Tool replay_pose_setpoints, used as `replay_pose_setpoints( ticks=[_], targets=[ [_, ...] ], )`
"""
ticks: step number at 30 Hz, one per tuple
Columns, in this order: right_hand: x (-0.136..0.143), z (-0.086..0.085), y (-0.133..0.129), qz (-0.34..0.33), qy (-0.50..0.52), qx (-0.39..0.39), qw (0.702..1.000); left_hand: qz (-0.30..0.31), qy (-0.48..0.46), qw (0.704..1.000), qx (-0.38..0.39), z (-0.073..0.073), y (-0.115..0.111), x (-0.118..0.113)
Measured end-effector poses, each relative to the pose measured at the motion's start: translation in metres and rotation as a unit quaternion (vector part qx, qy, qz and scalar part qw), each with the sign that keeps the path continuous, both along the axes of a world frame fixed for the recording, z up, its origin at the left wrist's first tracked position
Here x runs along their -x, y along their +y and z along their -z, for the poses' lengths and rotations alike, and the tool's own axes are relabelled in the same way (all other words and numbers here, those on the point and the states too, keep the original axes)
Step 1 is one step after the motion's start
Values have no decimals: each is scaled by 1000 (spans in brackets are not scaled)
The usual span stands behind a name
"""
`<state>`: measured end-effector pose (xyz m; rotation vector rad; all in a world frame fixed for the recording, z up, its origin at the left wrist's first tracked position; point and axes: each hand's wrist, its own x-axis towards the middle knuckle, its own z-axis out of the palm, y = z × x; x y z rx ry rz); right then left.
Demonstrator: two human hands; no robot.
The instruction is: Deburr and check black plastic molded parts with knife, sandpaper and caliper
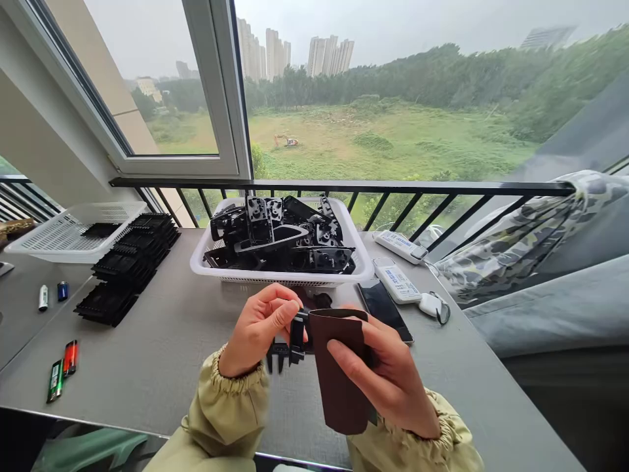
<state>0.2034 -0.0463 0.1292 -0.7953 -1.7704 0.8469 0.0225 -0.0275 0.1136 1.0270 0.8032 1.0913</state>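
Between the thumb and fingers of my left hand (268, 321) is a small black plastic part (297, 337), held upright over the table. My right hand (388, 373) grips a folded sheet of dark brown sandpaper (339, 367), its thumb on the near face and its fingers behind. The upper end of the plastic part meets the sheet's top left edge. A black pronged thing (276, 354) lies on the table behind the left hand, mostly hidden. Just beyond both hands stands a white basket (363, 265) heaped with black plastic parts (280, 233).
Stacked black trays (130, 269) stand left, beside another white basket (37, 246). Two lighters (63, 370) and two batteries (52, 295) lie nearer. To the right are a phone (386, 308), two white devices (397, 280) and a white fob (432, 304). A railing (344, 186) borders the window.
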Motion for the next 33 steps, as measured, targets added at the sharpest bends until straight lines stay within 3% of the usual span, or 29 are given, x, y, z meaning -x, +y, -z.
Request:
replay_pose_setpoints(
  ticks=[6, 14, 20, 25, 30, 33],
  targets=[
    [2, 3, 5, -31, -41, -11, 999, 16, 49, 999, -10, -2, 4, 1],
    [-1, 2, 1, 8, -69, 18, 997, 28, 70, 997, 1, -3, 5, 1],
    [-1, 2, 2, -21, -67, 29, 997, 31, 73, 997, -2, -3, 4, 0],
    [-2, 1, 3, 9, -60, 46, 997, 31, 66, 997, 6, -2, 6, -1],
    [-3, 3, 5, -3, -57, 50, 997, 48, 80, 996, -4, -3, 6, -1],
    [-7, 3, 5, 34, -43, 76, 996, 59, 85, 995, -8, -3, 5, 1]
  ],
)
